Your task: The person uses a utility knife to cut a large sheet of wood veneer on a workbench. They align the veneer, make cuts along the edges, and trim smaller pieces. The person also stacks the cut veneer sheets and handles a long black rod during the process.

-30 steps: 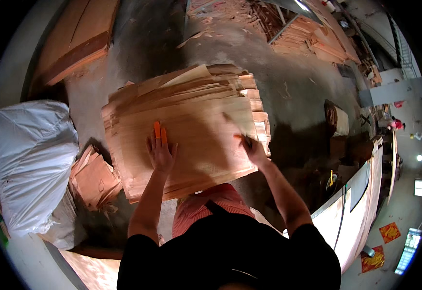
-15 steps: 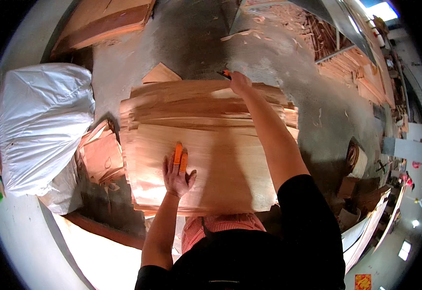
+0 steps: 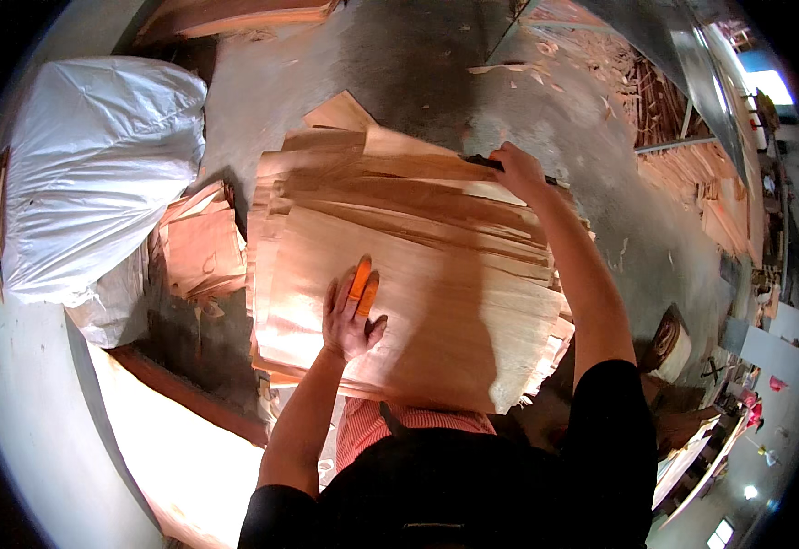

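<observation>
Flanking veneer stack [image 3: 418,297], white-covered bundle [image 3: 107,169]

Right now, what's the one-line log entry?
left hand: palm down on wood sheets | right hand: holding dark tool near their far edge

Free room over the wood sheets [image 3: 427,284] between two obstacles: left grip [image 3: 350,320] and right forearm [image 3: 580,256]

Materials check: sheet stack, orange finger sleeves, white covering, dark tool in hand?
Sheet stack: likely thin wood veneer, unfinished; streaky grain, ragged edges.
Orange finger sleeves on the left hand: perhaps rubber; evenly coloured, close-fitting.
White covering: probably plastic sheeting; slight sheen, many creases.
Dark tool in the right hand: can't tell; small, partly hidden by the grip.
</observation>
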### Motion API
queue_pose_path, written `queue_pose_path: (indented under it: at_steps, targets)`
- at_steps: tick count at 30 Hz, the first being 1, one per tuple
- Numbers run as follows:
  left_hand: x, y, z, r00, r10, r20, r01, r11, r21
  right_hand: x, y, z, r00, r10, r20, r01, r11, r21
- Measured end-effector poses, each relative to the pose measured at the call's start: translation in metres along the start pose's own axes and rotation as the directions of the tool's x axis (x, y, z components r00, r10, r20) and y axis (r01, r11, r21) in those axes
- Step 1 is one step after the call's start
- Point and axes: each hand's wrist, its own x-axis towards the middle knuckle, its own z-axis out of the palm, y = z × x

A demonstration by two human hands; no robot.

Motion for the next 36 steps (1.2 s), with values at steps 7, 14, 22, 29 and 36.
queue_pose_path:
  at_steps: [7,14,22,29,36]
  targets:
    - [-0.010,-0.005,0.005,0.999,0.034,0.016,-0.035,0.997,0.066,-0.067,-0.013,-0.008,0.941,-0.038,-0.335,0.109,0.975,0.195]
    - [-0.010,-0.002,0.004,0.998,-0.004,0.066,-0.002,0.997,0.077,-0.141,-0.033,-0.008,0.924,-0.034,-0.381,0.108,0.979,0.172]
    - [-0.008,-0.001,0.004,0.998,0.004,0.066,-0.010,0.997,0.082,-0.149,-0.013,0.018,0.867,0.426,-0.259,-0.125,0.688,0.715]
    - [-0.008,-0.002,0.004,0.996,-0.005,0.091,-0.004,0.995,0.102,-0.097,0.041,0.025,0.688,0.708,-0.160,-0.074,0.289,0.954]
    - [-0.008,-0.006,0.009,0.999,0.031,0.044,-0.034,0.996,0.078,-0.043,0.083,0.047,0.613,0.790,0.030,-0.177,0.100,0.979]
